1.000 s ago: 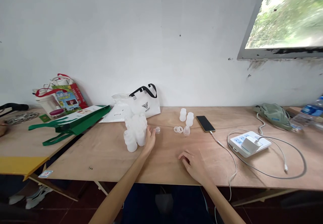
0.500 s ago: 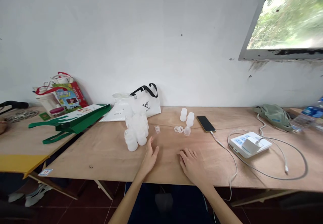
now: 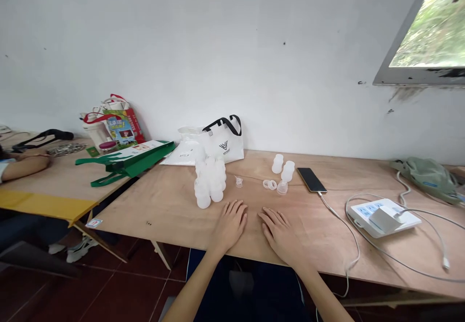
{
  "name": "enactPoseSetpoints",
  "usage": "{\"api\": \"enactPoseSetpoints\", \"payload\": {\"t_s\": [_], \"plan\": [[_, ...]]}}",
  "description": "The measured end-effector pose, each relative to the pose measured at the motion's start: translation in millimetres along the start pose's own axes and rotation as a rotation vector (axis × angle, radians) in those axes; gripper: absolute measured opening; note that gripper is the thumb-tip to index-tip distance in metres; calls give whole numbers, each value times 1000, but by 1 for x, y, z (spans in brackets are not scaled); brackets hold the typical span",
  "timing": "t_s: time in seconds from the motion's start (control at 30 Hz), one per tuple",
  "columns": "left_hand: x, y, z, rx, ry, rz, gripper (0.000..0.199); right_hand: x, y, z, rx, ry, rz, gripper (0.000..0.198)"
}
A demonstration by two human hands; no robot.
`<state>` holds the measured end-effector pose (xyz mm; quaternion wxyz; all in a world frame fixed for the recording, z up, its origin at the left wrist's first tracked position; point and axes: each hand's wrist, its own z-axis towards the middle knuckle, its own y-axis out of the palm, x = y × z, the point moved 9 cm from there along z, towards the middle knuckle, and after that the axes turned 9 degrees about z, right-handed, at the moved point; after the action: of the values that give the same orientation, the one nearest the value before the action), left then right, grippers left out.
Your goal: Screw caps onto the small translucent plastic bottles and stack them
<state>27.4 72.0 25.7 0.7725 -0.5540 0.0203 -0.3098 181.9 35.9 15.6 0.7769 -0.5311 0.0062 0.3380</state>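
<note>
My left hand (image 3: 229, 225) lies flat on the wooden table (image 3: 160, 210), fingers stretched out, holding nothing. Just beyond it, to the left, stands a stacked cluster of translucent white plastic bottles (image 3: 210, 179). My right hand (image 3: 279, 232) also rests palm down on the tabletop with its fingers extended. Beyond the hands sits a small clear plastic piece (image 3: 239, 181). Farther right are white rings (image 3: 269, 184), a clear dome-shaped cap (image 3: 282, 188) and two white plastic bottles (image 3: 287, 171). Neither hand touches any of these pieces.
A phone (image 3: 311, 180) on a charging cable lies right of the bottles, near a white power strip (image 3: 385, 217). White bags (image 3: 232, 145) lean on the wall. A green bag (image 3: 134, 162) spans toward the left table, where another person's arm (image 3: 27, 164) rests. A grey-green pouch (image 3: 425, 176) lies far right.
My left hand has moved from beside the bottle cluster to lie flat nearer my right hand. The right hand stays on the table. The view has turned left.
</note>
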Motion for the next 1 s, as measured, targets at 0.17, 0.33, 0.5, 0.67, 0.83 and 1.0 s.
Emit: {"api": "enactPoseSetpoints", "payload": {"t_s": [0.17,0.33,0.5,0.67,0.83,1.0], "plan": [[11,-6,-11,-45,105,123,34,-2,-1,-1,22,-22,-47,38],[10,-8,-15,-69,113,156,33,-3,0,-1,13,-13,-76,38],[10,-9,-15,-73,101,137,33,-3,-1,-1,21,-14,-77,39],[5,-10,-8,-78,77,85,31,-3,0,0,24,-15,-83,37],[-7,-6,3,-56,2,71,30,-4,-1,0,33,-24,-79,37],[-3,-4,3,-38,10,125,32,-4,-1,1,30,-28,-75,36]]}}
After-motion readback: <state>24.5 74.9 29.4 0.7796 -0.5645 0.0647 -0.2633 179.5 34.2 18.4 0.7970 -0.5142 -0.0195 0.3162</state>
